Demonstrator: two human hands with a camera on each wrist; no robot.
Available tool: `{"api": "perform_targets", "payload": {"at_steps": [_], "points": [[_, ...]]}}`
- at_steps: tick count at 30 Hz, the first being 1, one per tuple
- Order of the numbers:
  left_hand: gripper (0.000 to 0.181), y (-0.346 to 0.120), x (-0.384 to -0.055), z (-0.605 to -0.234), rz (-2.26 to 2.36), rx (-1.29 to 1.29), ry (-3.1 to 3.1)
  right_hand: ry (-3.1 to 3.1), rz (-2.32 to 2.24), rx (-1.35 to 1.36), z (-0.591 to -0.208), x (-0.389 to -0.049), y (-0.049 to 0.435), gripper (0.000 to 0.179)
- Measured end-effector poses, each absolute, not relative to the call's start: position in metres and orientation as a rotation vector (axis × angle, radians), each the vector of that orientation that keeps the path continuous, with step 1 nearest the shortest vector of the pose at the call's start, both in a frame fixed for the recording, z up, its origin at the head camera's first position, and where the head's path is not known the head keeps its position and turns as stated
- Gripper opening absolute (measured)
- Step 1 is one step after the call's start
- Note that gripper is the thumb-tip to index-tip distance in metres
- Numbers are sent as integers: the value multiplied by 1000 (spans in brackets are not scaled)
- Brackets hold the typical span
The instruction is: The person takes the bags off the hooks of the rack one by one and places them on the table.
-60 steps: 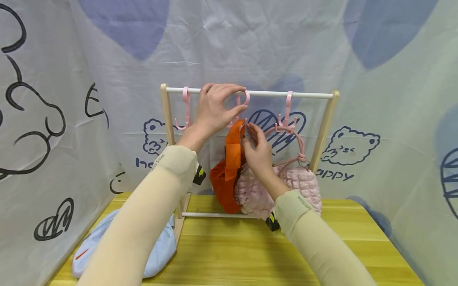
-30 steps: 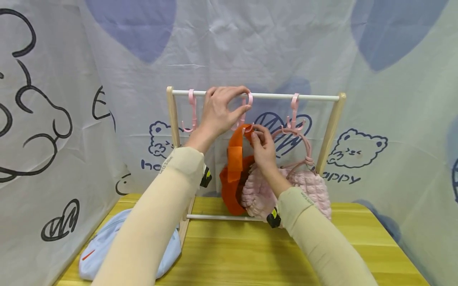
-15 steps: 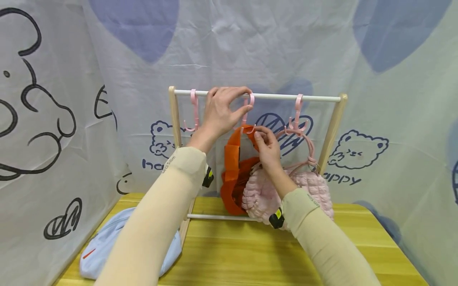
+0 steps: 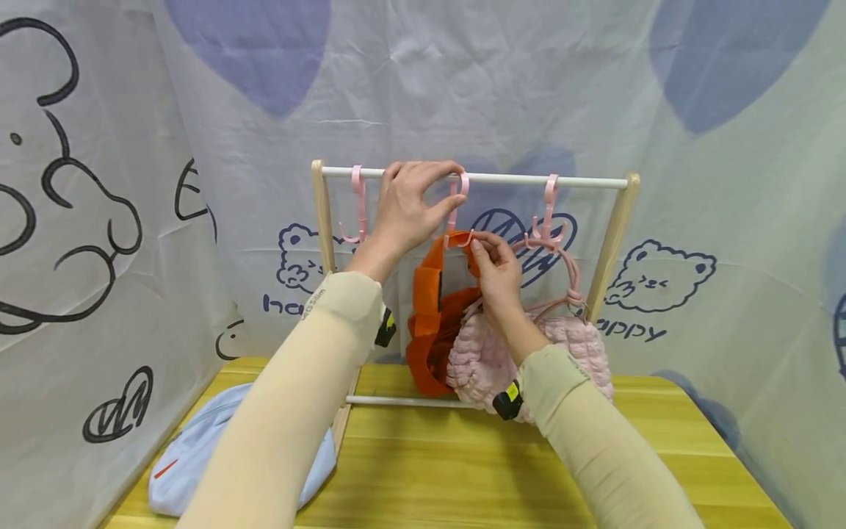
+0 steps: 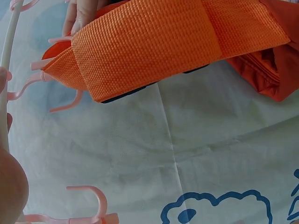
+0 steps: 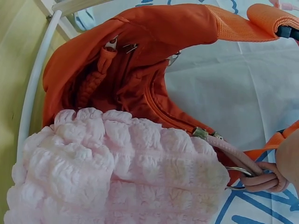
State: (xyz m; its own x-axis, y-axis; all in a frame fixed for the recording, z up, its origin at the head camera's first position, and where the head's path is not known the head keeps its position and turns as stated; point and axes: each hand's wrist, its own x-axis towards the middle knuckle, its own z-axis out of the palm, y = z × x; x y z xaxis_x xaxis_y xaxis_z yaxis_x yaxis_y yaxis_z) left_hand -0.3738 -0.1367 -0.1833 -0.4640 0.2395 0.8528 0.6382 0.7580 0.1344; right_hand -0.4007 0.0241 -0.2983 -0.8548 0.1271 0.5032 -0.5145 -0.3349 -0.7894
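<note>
At the rack's top bar, my left hand [image 4: 411, 206] pinches the upper curve of the middle pink hook [image 4: 465, 185] between thumb and fingers. Just below, the strap [image 4: 428, 290] of an orange bag [image 4: 423, 360] loops over that hook's lower prongs. My right hand [image 4: 499, 275] pinches the strap's right side close to a prong tip. In the left wrist view, the wide woven strap [image 5: 149, 46] passes over the prongs. A puffy pink bag [image 4: 571, 345] hangs from the right hook [image 4: 549, 209], partly covering the orange bag. The right wrist view hides the right fingertips.
Another pink hook [image 4: 359, 198] hangs at the left of the white bar [image 4: 515, 178]. A light blue bag [image 4: 198, 455] lies on the wooden table [image 4: 423, 470], left of the rack. Wooden posts [image 4: 611, 250] flank the bar, and a printed curtain [image 4: 502, 81] stands behind.
My right hand, earlier beside the strap with fingers loose, now pinches it. The strap loop has spread wider and the orange bag has turned slightly. My left hand stays on the hook.
</note>
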Motion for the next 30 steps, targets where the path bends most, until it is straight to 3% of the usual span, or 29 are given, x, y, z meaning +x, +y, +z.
{"api": "perform_targets", "payload": {"at_steps": [30], "points": [[32, -136, -371, -183, -580, -653, -2039, -1497, 2210, 447, -281, -397, 23, 13]]}}
